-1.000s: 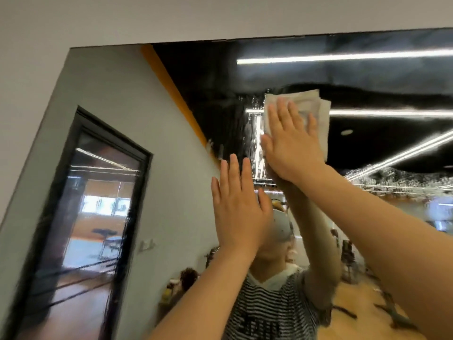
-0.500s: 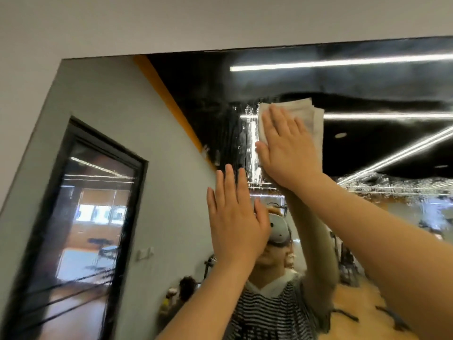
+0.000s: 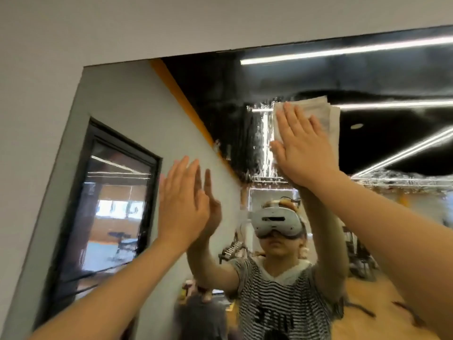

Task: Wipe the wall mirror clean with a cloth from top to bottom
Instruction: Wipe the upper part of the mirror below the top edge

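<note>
A large wall mirror point(image 3: 127, 114) fills most of the view, its top edge slanting up to the right. A folded white cloth point(image 3: 326, 116) lies flat on the upper glass. My right hand point(image 3: 304, 148) presses it to the mirror with straight fingers spread over it. My left hand point(image 3: 182, 204) is raised lower and to the left, fingers straight, at the glass beside its own reflection; I cannot tell if it touches. Wet streaks and droplets point(image 3: 259, 143) run down the glass left of the cloth.
Pale wall point(image 3: 122, 25) borders the mirror above and on the left. The glass reflects a person in a striped shirt and headset, a dark-framed door, ceiling strip lights and a wooden floor.
The view has shifted, so the mirror's top edge sits lower in frame. My left hand has moved left, away from my right arm. My right hand still presses the cloth on the upper glass.
</note>
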A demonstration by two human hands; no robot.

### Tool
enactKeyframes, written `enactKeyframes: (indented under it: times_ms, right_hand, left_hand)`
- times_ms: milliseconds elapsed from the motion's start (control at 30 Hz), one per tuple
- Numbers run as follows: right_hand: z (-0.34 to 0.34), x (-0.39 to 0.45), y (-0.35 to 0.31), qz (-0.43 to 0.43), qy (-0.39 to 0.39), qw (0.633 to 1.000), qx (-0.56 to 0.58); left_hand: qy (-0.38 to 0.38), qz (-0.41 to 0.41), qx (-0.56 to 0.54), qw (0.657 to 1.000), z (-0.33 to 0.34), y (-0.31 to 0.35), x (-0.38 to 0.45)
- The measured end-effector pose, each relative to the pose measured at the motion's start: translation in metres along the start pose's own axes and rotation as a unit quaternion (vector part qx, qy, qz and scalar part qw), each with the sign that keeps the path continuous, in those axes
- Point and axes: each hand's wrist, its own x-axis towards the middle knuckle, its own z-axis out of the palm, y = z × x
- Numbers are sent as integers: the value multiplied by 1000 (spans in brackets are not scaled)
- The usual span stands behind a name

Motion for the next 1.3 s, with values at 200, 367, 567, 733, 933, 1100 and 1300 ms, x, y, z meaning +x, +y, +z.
enactKeyframes:
  times_ms: [200, 367, 567, 733, 933, 1100, 1300]
  right_hand:
    - [-1, 0, -6, 40, 3, 999, 6]
    - [5, 14, -39, 164, 31, 986, 17]
    - [15, 51, -105, 176, 62, 982, 22]
    - [33, 81, -190, 88, 40, 995, 14]
    - [35, 80, -181, 26, 24, 999, -2]
    - [21, 59, -122, 92, 38, 995, -3]
    - [11, 46, -90, 164, 56, 985, -7]
  left_hand:
    - [1, -1, 159, 987, -47, -126, 17]
    - [15, -4, 140, 990, -43, -172, 7]
    - [31, 18, 132, 991, -38, -180, 8]
    - [31, 16, 115, 993, -35, -187, 10]
    - [40, 23, 107, 993, -33, -190, 11]
    - [42, 23, 108, 993, -33, -190, 10]
    - [44, 22, 110, 993, -32, -191, 10]
